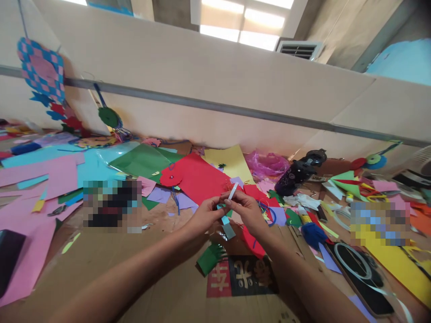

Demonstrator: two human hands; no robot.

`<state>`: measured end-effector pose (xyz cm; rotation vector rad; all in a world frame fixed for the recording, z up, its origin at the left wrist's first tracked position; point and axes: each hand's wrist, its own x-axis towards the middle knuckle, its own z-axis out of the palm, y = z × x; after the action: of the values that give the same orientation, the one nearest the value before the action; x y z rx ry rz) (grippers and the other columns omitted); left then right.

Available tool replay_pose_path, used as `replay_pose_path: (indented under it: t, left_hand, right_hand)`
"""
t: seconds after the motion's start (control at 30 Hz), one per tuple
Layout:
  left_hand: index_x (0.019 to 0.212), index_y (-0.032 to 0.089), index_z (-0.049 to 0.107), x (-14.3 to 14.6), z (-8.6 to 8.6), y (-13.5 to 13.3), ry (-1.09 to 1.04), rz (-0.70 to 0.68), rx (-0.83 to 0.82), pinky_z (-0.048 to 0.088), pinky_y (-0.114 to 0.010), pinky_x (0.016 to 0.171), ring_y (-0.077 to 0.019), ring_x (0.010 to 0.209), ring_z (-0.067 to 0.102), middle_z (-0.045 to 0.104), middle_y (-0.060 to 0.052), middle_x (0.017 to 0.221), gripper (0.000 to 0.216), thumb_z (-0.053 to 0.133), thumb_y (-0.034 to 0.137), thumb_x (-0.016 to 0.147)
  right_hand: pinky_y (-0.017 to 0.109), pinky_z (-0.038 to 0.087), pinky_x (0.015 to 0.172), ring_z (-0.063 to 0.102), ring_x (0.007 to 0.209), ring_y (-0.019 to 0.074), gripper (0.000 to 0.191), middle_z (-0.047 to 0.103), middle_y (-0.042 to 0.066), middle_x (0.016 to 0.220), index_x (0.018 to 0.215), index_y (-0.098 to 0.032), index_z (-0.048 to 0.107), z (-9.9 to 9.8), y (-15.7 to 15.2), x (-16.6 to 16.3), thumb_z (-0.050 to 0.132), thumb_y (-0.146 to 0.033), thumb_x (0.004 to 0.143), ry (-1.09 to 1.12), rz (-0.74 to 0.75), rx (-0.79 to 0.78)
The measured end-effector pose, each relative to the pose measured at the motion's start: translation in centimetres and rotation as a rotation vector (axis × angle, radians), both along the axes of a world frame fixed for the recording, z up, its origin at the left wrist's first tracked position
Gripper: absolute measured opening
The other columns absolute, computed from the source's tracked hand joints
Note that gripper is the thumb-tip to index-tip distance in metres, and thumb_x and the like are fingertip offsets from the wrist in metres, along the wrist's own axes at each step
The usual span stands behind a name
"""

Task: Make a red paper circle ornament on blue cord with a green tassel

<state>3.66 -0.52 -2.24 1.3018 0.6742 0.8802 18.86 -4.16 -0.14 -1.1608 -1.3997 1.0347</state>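
My left hand (204, 217) and my right hand (247, 211) meet over the middle of the cardboard-covered table (161, 269). Both pinch a small light-blue paper strip (226, 222) between fingertips, and its lower end hangs down between the hands. A thin white strip (233, 191) sticks up from my right fingertips. Under the hands lie a red paper piece (252, 244) and a folded green scrap (208, 259).
Coloured paper sheets cover the table: pink (50, 177) at left, green (144, 161), red (198, 177) and yellow (229, 161) at the back. A dark glue gun (296, 172), scissors (368, 190), a glue stick (305, 217) and tape rolls (353, 260) sit at right.
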Motion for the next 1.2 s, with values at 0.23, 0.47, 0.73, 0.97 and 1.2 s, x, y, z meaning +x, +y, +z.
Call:
replay_pose_path:
  t: [0.23, 0.47, 0.73, 0.97, 1.2]
  left_hand:
    - [0.106, 0.018, 0.070, -1.4, 1.3, 0.6, 0.230, 0.125, 0.235, 0.049, -0.024, 0.061, -0.0147, 0.072, 0.062, 0.073, -0.006, 0.101, 0.035, 0.064, 0.042, 0.081]
    - [0.115, 0.023, 0.069, -2.3, 3.1, -0.1, 0.306, 0.265, 0.427, 0.050, -0.023, 0.070, -0.0141, 0.076, 0.064, 0.074, -0.002, 0.097, 0.032, 0.058, 0.039, 0.090]
    - [0.117, 0.025, 0.071, -2.0, 3.3, -0.6, 0.338, 0.186, 0.517, 0.052, -0.031, 0.092, -0.0196, 0.100, 0.069, 0.074, -0.005, 0.115, 0.031, 0.058, 0.032, 0.090]
    - [0.113, 0.025, 0.073, -1.9, 3.2, -0.9, 0.354, 0.162, 0.525, 0.052, -0.031, 0.092, -0.0205, 0.102, 0.069, 0.075, -0.004, 0.113, 0.028, 0.059, 0.029, 0.089]
    - [0.106, 0.023, 0.073, -1.8, 3.3, -1.2, 0.373, 0.149, 0.527, 0.053, -0.029, 0.085, -0.0194, 0.094, 0.070, 0.077, -0.005, 0.104, 0.024, 0.057, 0.027, 0.089]
  right_hand:
    - [0.036, 0.047, 0.092, 0.062, 0.102, 0.0237, 0.025, 0.070, 0.007, 0.105, 0.095, -0.021, 0.067, 1.1, -0.4, 0.2, 0.056, -0.043, 0.093, -0.252, -0.041, 0.140]
    - [0.029, 0.039, 0.062, 0.053, 0.068, 0.0182, 0.029, 0.059, 0.001, 0.072, 0.075, -0.021, 0.058, 1.4, -0.4, 0.8, 0.056, -0.045, 0.092, -0.375, -0.076, 0.102]
    - [0.030, 0.040, 0.064, 0.056, 0.069, 0.0191, 0.026, 0.064, 0.003, 0.075, 0.078, -0.022, 0.063, 1.0, -0.3, 0.9, 0.055, -0.042, 0.093, -0.494, -0.077, 0.162]
    - [0.029, 0.039, 0.063, 0.057, 0.070, 0.0197, 0.023, 0.065, 0.003, 0.073, 0.080, -0.022, 0.064, 0.9, -0.5, 0.8, 0.054, -0.038, 0.094, -0.554, -0.101, 0.189]
    - [0.029, 0.034, 0.060, 0.054, 0.065, 0.0180, 0.030, 0.062, 0.003, 0.067, 0.074, -0.021, 0.061, 1.1, -0.6, 0.8, 0.052, -0.039, 0.096, -0.655, -0.128, 0.221]
